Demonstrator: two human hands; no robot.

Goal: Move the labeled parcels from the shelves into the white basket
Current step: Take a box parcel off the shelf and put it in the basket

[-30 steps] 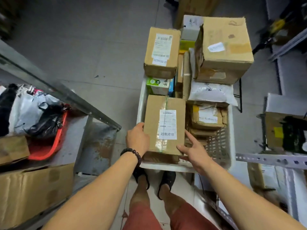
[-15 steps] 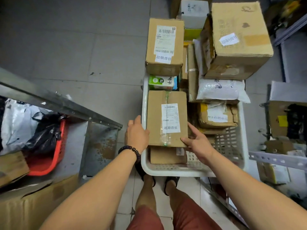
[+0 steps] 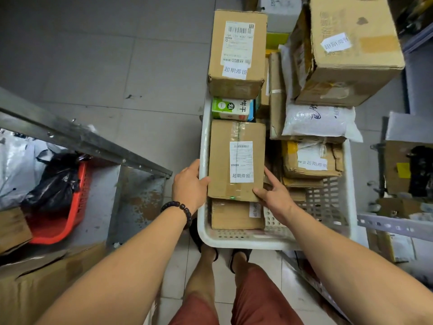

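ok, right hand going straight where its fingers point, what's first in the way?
Right hand grips the labelled box at its side; beyond, likely the upright flat cardboard parcel. Depth unclear.

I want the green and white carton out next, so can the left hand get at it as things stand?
Probably not. The left hand is gripping the brown box, and the carton sits between that box and the tall box behind, with only a strip showing.
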